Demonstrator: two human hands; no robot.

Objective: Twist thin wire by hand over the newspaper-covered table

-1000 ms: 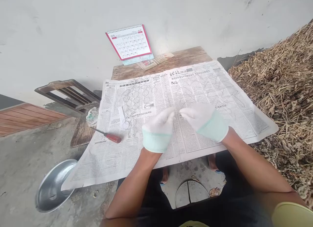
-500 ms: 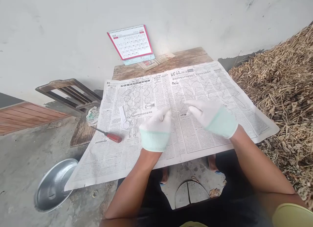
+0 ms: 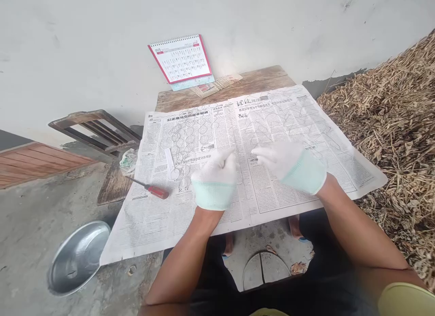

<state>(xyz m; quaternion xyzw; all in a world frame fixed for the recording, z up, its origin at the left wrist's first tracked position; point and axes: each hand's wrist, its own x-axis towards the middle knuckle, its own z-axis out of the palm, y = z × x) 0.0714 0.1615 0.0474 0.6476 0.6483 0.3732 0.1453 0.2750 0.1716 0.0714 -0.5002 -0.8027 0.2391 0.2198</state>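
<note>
Both of my hands wear white gloves with pale green cuffs and hover over a spread newspaper (image 3: 152, 216). My left hand (image 3: 214, 177) has its fingers curled and pinched together, thumb side up. My right hand (image 3: 290, 164) sits a short gap to its right, fingertips pinched and pointing left. Thin looping wire (image 3: 188, 134) lies in coils on the paper beyond my hands. I cannot tell whether a strand runs between my fingertips. A screwdriver with a red handle (image 3: 157, 192) and a small white strip (image 3: 171, 162) lie left of my left hand.
The newspaper covers a small wooden table (image 3: 251, 80) against a white wall, with a desk calendar (image 3: 181, 60) at its back. A metal bowl (image 3: 76, 259) sits on the concrete floor at lower left, a wooden frame (image 3: 95, 130) at left, and a heap of dry straw (image 3: 394, 121) at right.
My fingertips were touching at the paper's centre fold; they have since drawn apart, the right hand shifting right and the left slightly left. The newspaper's near left corner shifted a little.
</note>
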